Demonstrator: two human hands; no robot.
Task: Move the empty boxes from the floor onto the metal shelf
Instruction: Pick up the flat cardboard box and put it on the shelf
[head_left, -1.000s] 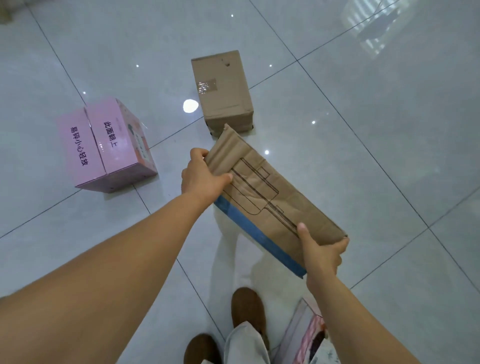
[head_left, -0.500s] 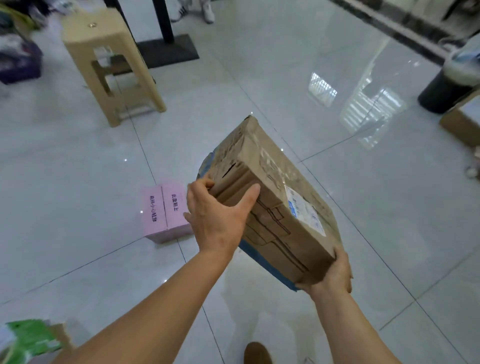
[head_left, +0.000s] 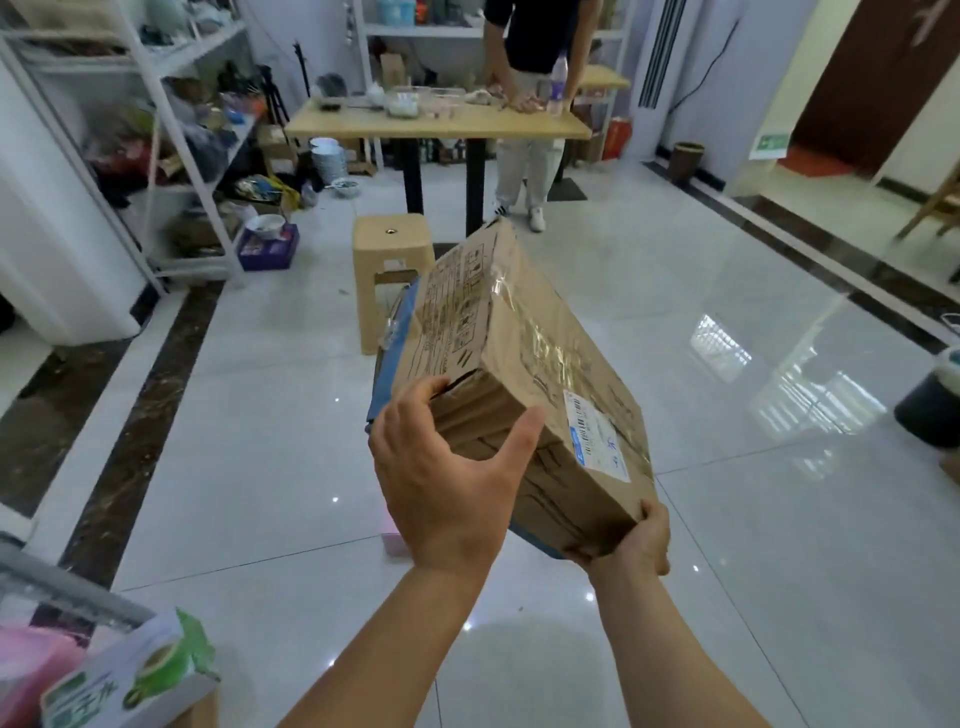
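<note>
A long brown cardboard box (head_left: 524, 374) with clear tape, a white shipping label and a blue-taped underside is held tilted in the air at chest height. My left hand (head_left: 447, 483) grips its near left end, thumb across the end face. My right hand (head_left: 634, 545) holds the near right bottom corner from below. A sliver of the pink box (head_left: 392, 540) on the floor shows just under my left hand. A metal shelf (head_left: 171, 135) crammed with items stands at the far left; another shelf edge (head_left: 62, 587) crosses the near left corner.
A beige plastic stool (head_left: 389, 260) stands right behind the box. Beyond it is a wooden table (head_left: 441, 124) with a person (head_left: 530, 104) standing at it. A green-and-white carton (head_left: 130, 675) sits bottom left. A dark bin (head_left: 930, 405) is at the right edge.
The view has swung up from the floor to the room. The brown box has risen with both hands still on it; the other brown floor box has dropped out of sight.
</note>
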